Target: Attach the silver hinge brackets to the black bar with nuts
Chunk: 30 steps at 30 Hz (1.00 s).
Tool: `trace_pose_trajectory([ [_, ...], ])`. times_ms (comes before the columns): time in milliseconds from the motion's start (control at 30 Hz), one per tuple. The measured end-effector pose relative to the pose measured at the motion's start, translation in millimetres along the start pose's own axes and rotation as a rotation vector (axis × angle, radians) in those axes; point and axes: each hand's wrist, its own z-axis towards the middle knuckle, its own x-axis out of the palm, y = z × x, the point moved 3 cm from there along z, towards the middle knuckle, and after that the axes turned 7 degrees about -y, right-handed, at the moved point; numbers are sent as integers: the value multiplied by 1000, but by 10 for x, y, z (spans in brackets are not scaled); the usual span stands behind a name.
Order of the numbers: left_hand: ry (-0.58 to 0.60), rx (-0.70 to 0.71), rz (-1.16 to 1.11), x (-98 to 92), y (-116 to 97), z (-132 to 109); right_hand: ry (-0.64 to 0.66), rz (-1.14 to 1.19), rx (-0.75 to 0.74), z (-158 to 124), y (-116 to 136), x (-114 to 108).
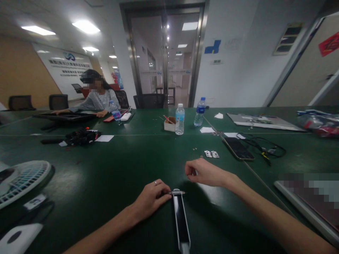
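My left hand (152,197) rests on the dark green table (111,176), fingers curled and pinching the metal end of a long narrow dark bar (181,220) that lies in front of me. My right hand (203,172) hovers just past the bar's far end, fingers pinched together on something too small to make out. A small metal hinge (211,154) lies on the table just beyond my right hand, with a few tiny screws (194,149) near it.
A phone (238,148) and black cables (262,146) lie right. Two water bottles (179,119) and a small box (169,124) stand mid-table. A white fan (21,180) sits left. A person (96,98) sits far left. A laptop (309,204) lies near right.
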Motion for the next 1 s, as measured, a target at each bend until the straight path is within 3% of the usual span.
trace_pose_trajectory([
  [133,-2,2,1,2,-16,-4,37,72,-85,4,212,192],
  [300,-21,24,2,17,7,-14,51,64,-102,20,362,265],
  [1000,-192,139,-69,-42,33,-55,-129,259,-86,35,382,497],
])
